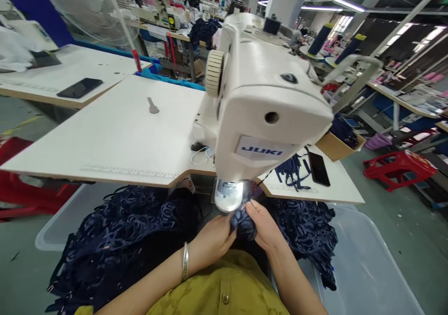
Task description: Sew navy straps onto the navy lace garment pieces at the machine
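A white Juki sewing machine (259, 95) stands on a white table (122, 133), its lit needle area (229, 194) at the near edge. My left hand (214, 238), with a silver bangle on the wrist, pinches a small piece of navy fabric (244, 224) just below the needle area. My right hand (265, 228) grips the same piece from the right side, fingers curled over it. Heaps of navy strap pieces (119, 240) lie on my lap to the left and more navy pieces (304, 226) to the right.
A black phone (318, 168) and loose navy straps (290, 170) lie on the table's right end. Clear plastic bins (364, 263) flank my lap. Another phone (80, 87) lies on a far table. A fan (94, 7), thread cones (320, 38) and a red stool (399, 165) stand around.
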A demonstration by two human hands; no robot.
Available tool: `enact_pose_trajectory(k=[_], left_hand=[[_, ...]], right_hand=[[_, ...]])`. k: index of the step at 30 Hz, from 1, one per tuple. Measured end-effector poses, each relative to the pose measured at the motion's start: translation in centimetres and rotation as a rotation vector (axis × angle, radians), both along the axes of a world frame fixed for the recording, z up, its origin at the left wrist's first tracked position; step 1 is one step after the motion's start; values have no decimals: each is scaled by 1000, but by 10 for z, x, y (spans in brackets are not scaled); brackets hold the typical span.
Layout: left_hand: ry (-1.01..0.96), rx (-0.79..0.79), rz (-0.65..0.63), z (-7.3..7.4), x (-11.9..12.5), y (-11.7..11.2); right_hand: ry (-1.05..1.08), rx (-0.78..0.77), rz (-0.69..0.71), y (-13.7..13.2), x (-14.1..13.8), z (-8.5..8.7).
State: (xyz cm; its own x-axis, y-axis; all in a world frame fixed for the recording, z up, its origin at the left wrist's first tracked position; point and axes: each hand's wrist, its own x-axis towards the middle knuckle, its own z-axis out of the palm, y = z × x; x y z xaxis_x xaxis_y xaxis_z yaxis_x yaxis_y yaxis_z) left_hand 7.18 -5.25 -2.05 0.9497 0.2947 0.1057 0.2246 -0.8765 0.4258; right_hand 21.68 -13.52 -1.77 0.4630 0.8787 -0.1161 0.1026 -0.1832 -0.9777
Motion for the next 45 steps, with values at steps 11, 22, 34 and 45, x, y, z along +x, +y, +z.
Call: enact_pose_trajectory(k=[11, 22, 34, 45], left_hand=[[24, -111, 24, 13, -4, 3], [-170, -305, 205, 77, -30, 36], [-243, 328, -95, 68, -21, 47], [-277, 502, 181, 72, -13, 22]], right_hand=[[-666, -79, 93, -8, 1, 19], [-651, 97, 310, -3, -6, 90], [-48, 17, -92, 39, -2, 59], [-416, -3, -64, 56, 18, 66]])
